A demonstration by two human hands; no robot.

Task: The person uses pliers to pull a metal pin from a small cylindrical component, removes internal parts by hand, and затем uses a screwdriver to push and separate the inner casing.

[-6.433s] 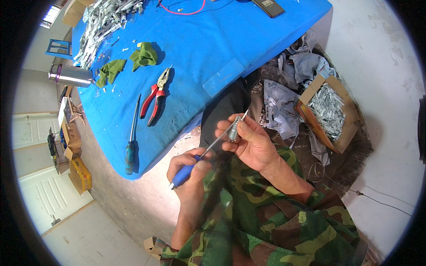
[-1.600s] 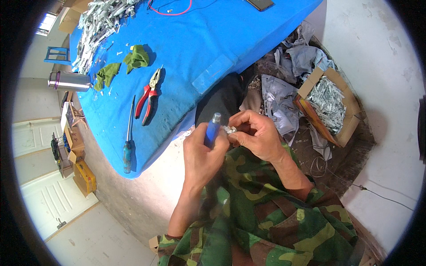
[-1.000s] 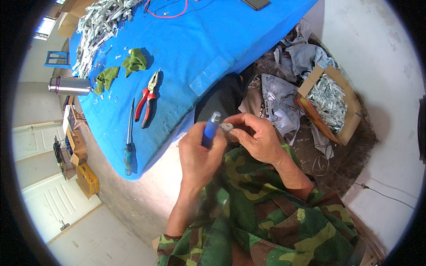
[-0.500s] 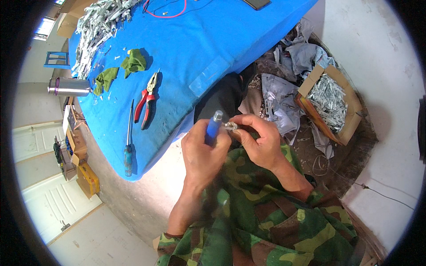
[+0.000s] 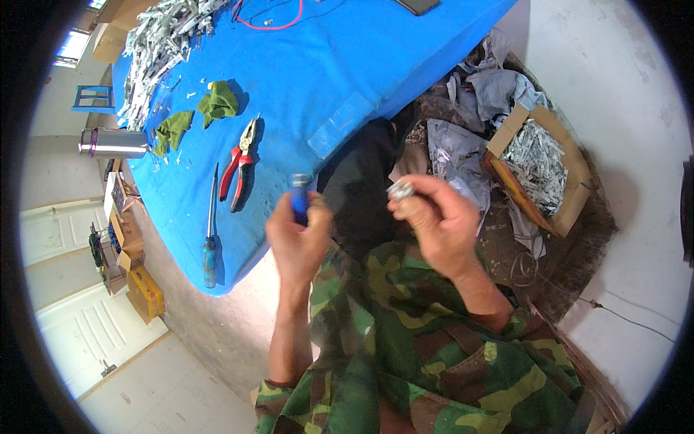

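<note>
My left hand [image 5: 298, 242] is wrapped round a blue cylindrical object with a silver metal end [image 5: 299, 197], held upright near the table edge; its lower part is hidden in the fist. A small whitish, shiny piece [image 5: 400, 191] is pinched between the thumb and fingers of my right hand [image 5: 442, 223]; I cannot make out its kind. Both hands are above my lap, apart from each other. Left of them on the blue-covered table [image 5: 311, 79] lie red-and-black pliers [image 5: 238, 165] and a long screwdriver [image 5: 210, 246] with a teal handle.
Two crumpled green cloths [image 5: 217, 103] and a heap of whitish strips [image 5: 155, 50] lie on the table, with a metal flask [image 5: 114, 142] at its left edge. At right, an open cardboard box [image 5: 575, 199] holds similar strips, beside plastic bags [image 5: 452, 148]. A cable trails along the floor.
My hands have moved apart: the left went left with the blue object, the right slightly right and up with the small piece. The two held things were close together before.
</note>
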